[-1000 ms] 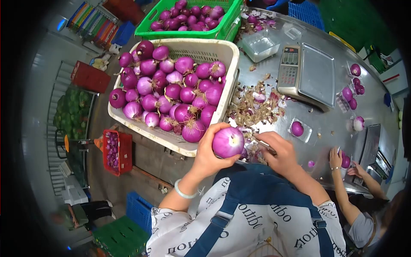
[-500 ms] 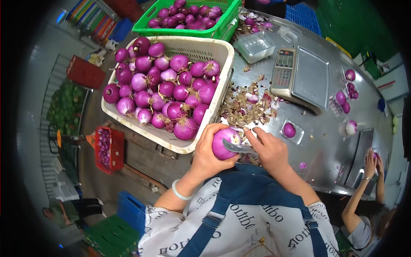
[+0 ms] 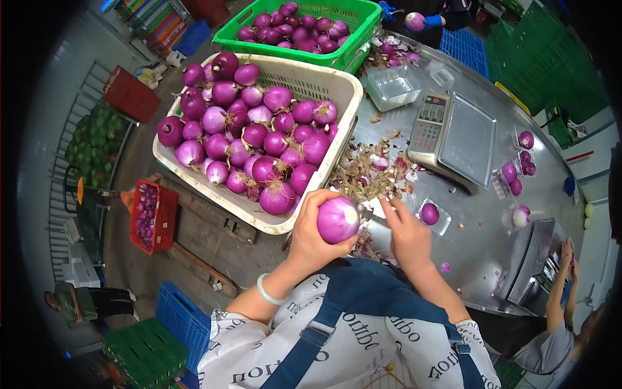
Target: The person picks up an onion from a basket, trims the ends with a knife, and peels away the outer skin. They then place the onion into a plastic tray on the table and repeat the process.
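One purple onion (image 3: 336, 221): gripped in your left hand (image 3: 304, 236), fingers curled round it, pale end facing the knife (image 3: 376, 218).
Your right hand (image 3: 410, 236): closed round the knife, blade just beside the onion; whether they touch is unclear.
Peelings (image 3: 367, 174): heaped on the metal table (image 3: 479, 259), just beyond your hands.
Pale crate (image 3: 352, 107): full of other onions (image 3: 225, 93), beyond your left hand.
Scale (image 3: 468, 139): on the table, right of the peelings.
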`<action>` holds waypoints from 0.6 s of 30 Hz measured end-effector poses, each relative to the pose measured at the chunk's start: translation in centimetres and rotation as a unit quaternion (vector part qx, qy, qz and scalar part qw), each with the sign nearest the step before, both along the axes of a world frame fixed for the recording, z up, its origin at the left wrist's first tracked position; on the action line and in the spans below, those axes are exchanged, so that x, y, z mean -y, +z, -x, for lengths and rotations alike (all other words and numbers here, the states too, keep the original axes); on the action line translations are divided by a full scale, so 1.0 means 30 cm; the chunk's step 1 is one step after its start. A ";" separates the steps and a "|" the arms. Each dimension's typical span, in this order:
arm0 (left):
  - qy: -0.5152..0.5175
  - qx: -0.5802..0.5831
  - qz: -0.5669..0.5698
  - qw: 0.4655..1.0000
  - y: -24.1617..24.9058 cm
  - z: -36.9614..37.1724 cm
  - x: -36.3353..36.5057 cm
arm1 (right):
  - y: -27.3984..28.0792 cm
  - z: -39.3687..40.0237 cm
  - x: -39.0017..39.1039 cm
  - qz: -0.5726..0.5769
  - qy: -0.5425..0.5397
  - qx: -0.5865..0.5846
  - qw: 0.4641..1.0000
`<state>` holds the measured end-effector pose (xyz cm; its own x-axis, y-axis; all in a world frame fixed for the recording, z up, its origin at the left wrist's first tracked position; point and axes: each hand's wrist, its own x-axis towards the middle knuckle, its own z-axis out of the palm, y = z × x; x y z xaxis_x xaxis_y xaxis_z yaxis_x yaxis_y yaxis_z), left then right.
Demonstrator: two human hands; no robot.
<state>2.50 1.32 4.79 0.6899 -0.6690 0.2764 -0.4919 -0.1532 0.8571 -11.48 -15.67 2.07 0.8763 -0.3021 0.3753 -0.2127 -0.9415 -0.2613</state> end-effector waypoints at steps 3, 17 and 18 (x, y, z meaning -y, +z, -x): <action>0.043 -0.002 0.016 0.999 -0.016 -0.022 0.004 | 0.009 0.022 0.016 -0.067 0.023 0.062 0.996; -0.187 -0.698 0.145 0.676 -0.138 0.086 0.048 | 0.025 0.012 0.024 -0.435 -0.015 0.196 0.879; -0.189 -0.725 0.165 0.642 -0.158 0.085 0.049 | 0.023 0.030 0.021 -0.411 -0.024 0.194 0.890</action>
